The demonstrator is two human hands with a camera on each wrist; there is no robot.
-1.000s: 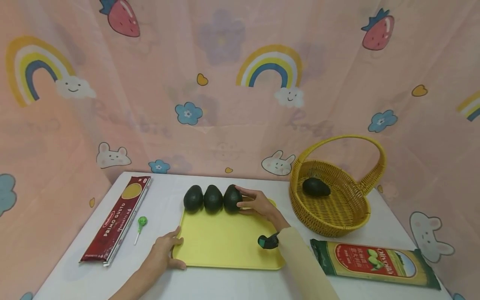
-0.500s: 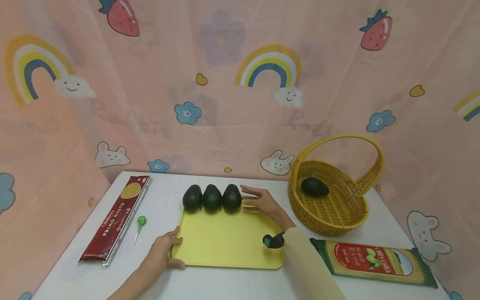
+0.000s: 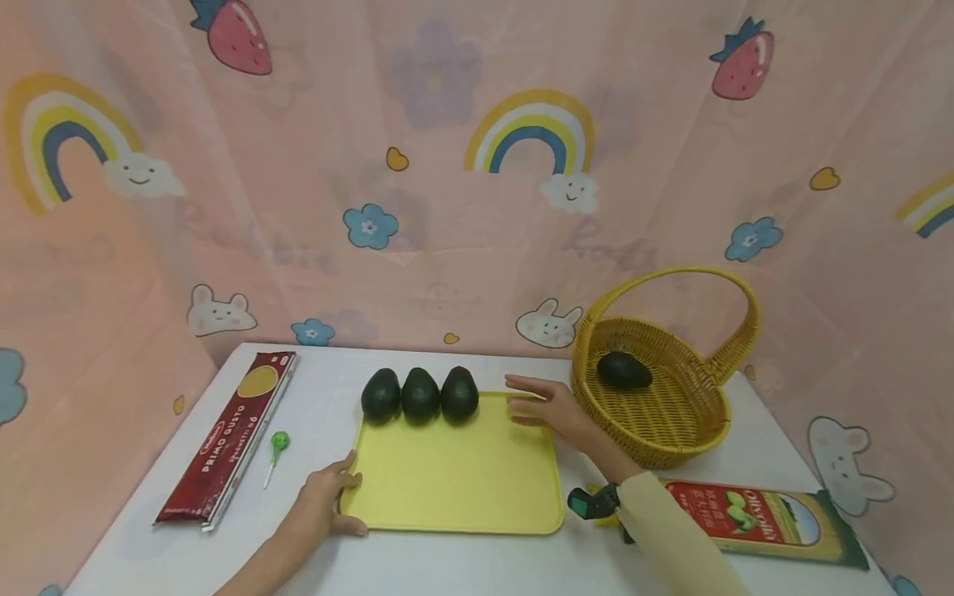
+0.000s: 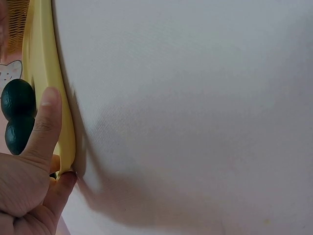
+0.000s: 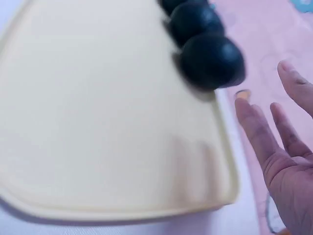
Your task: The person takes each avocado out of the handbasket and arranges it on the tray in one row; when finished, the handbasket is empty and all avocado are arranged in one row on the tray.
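Three dark green avocados (image 3: pixel 421 396) stand side by side along the back left edge of a yellow tray (image 3: pixel 455 488). My left hand (image 3: pixel 324 497) grips the tray's front left corner; in the left wrist view its thumb (image 4: pixel 48 115) lies along the rim and a fingertip is at the corner. Over the tray's back right corner is my right hand (image 3: pixel 551 406), fingers spread and holding nothing. In the right wrist view it is apart from the nearest avocado (image 5: pixel 212 61). A fourth avocado (image 3: pixel 624 370) lies in a yellow wicker basket (image 3: pixel 596 434).
The basket with its tall handle is at the back right. A green and red spaghetti pack (image 3: pixel 753 517) lies in front of it, partly behind my right sleeve. On the left are a red spaghetti pack (image 3: pixel 224 447) and a green lollipop (image 3: pixel 279 443). Patterned pink cloth (image 3: pixel 447 273) hangs behind.
My right hand has let go of the rightmost avocado and moved right, toward the basket. That avocado stays standing in the row. My left hand keeps its place at the tray corner.
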